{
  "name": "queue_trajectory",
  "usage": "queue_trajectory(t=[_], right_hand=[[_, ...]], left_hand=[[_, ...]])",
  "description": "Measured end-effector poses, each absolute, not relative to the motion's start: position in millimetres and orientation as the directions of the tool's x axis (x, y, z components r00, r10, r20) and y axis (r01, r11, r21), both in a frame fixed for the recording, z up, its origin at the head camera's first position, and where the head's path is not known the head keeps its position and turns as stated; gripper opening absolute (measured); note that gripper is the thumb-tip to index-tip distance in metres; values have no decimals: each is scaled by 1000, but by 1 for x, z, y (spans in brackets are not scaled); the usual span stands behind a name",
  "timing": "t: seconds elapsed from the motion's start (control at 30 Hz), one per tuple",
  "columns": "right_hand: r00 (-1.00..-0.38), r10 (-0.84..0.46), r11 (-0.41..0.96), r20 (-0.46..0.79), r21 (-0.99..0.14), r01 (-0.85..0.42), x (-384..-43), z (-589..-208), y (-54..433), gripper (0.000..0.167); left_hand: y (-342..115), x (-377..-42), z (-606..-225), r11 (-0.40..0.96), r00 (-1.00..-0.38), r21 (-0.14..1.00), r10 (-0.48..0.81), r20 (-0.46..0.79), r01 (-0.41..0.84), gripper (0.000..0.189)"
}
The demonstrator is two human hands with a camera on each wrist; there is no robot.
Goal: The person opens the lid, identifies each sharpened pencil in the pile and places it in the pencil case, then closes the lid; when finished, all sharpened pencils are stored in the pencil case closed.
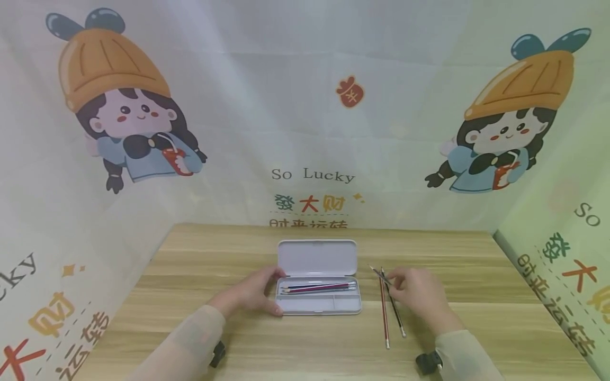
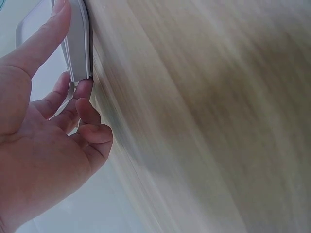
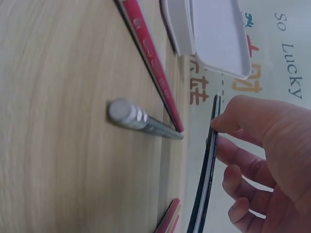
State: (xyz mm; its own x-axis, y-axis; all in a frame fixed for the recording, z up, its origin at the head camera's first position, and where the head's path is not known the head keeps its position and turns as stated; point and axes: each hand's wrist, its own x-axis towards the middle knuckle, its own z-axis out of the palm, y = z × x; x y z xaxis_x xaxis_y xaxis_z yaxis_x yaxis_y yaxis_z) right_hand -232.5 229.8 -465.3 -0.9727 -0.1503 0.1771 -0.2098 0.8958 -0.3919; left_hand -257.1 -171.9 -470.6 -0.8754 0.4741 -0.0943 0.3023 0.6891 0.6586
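A white pencil case (image 1: 318, 304) stands with its lid raised. Several pencils (image 1: 316, 289) lie in its long rear compartment. My left hand (image 1: 252, 292) grips the case's left end, thumb at the front corner and fingers at the back; the left wrist view shows the thumb (image 2: 46, 36) along the case (image 2: 77, 43). Right of the case, my right hand (image 1: 419, 291) pinches a dark pencil (image 3: 208, 165) between thumb and forefinger, above the table. Beneath it, a red pencil (image 1: 384, 317) and a black pencil (image 1: 397, 316) lie on the table, white-ended erasers toward me.
The wood-grain table (image 1: 238, 338) reaches back to a printed cloth (image 1: 305, 132) hung behind it and along both sides. The raised lid (image 1: 317, 257) stands at the case's rear. Two smaller compartments lie along the front of the case.
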Motion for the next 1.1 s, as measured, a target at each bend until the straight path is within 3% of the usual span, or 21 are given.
queue_trajectory(t=[0.87, 1.1], right_hand=[[-899, -324, 830, 295, -367, -420, -234, -468, 185, 13], [-893, -362, 844, 267, -313, -436, -237, -471, 170, 13]], left_hand=[[-173, -261, -478, 687, -871, 654, 483, -84, 318, 81], [-173, -261, -477, 679, -870, 663, 486, -86, 314, 81]])
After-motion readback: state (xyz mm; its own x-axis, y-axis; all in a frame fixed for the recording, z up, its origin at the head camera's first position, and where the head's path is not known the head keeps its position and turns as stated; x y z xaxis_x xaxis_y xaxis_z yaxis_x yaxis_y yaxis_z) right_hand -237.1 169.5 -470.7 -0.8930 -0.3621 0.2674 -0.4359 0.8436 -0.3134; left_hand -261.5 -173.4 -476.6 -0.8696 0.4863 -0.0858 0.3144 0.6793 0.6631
